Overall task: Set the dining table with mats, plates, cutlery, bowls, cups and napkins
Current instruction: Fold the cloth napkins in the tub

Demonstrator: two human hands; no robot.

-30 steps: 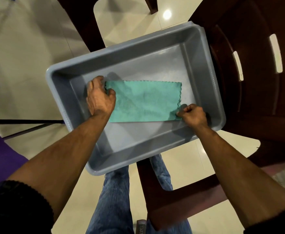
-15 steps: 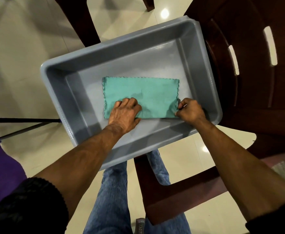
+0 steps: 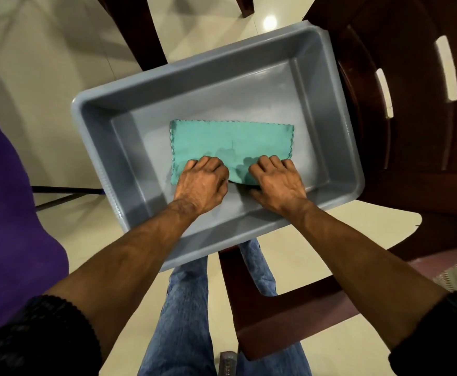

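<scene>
Gripping the near edge of the soft, folded teal cloth napkin (image 3: 231, 139), the left hand (image 3: 200, 183) and right hand (image 3: 277, 181) had fingers curled onto it, side by side. It lay flat in the grey rectangular plastic tub (image 3: 341, 109). Being light and limp, it seemed best lifted by that edge. Half a second earlier, the hands sat wider apart.
</scene>
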